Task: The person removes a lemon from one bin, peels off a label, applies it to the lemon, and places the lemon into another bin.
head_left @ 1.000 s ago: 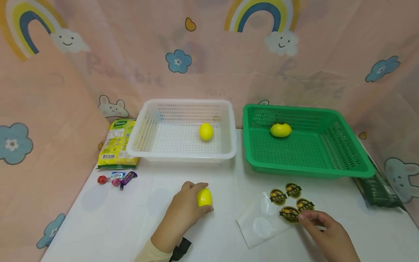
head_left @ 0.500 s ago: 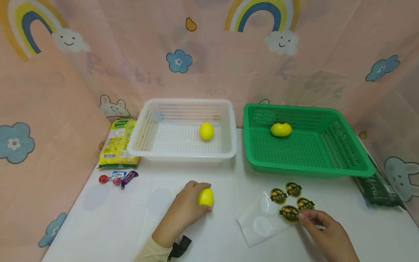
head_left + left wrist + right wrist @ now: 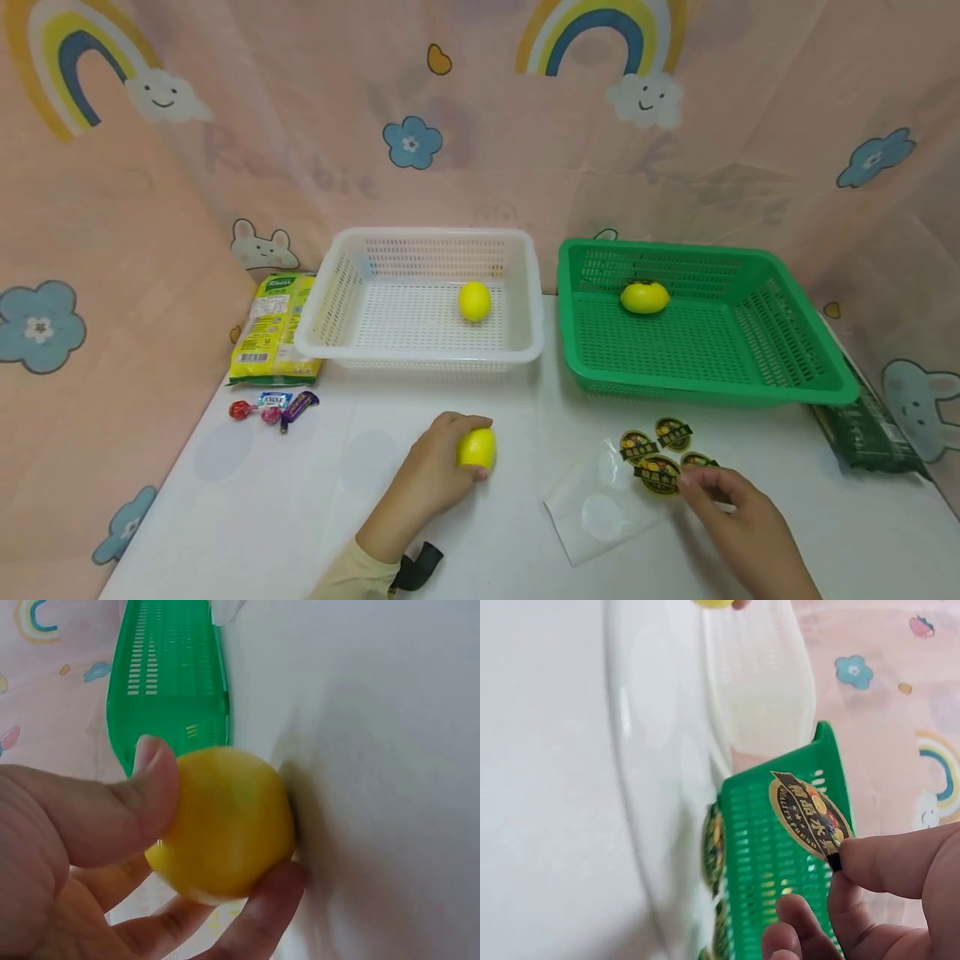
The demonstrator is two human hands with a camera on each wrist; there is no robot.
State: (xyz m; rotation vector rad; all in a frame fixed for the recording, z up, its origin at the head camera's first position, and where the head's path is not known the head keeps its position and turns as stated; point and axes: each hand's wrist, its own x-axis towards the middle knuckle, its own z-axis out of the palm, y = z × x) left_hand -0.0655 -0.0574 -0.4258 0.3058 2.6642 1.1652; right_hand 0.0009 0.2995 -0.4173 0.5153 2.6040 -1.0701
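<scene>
Near the front middle of the head view, my left hand (image 3: 438,467) grips a yellow lemon (image 3: 476,449) between thumb and fingers, close over the white table. In the left wrist view the thumb lies on one side of the lemon (image 3: 225,825) and fingertips on the other. To the right, my right hand (image 3: 750,525) pinches a black and gold oval fruit sticker (image 3: 658,475) by one end, between thumb and forefinger. The right wrist view shows this sticker (image 3: 810,814) raised off its clear backing sheet (image 3: 577,517). Several similar stickers (image 3: 673,433) lie on the sheet.
A white basket (image 3: 420,354) at the back holds one lemon (image 3: 475,302). Beside it, a green basket (image 3: 712,387) holds a lemon (image 3: 645,297) with a dark mark on top. Yellow packet (image 3: 273,333) and small candies (image 3: 298,407) lie left; a dark green packet (image 3: 862,433) lies right.
The sticker in my right hand has lifted and shifted slightly left and up with the hand. My left hand, still gripping the lemon, has moved a little to the right.
</scene>
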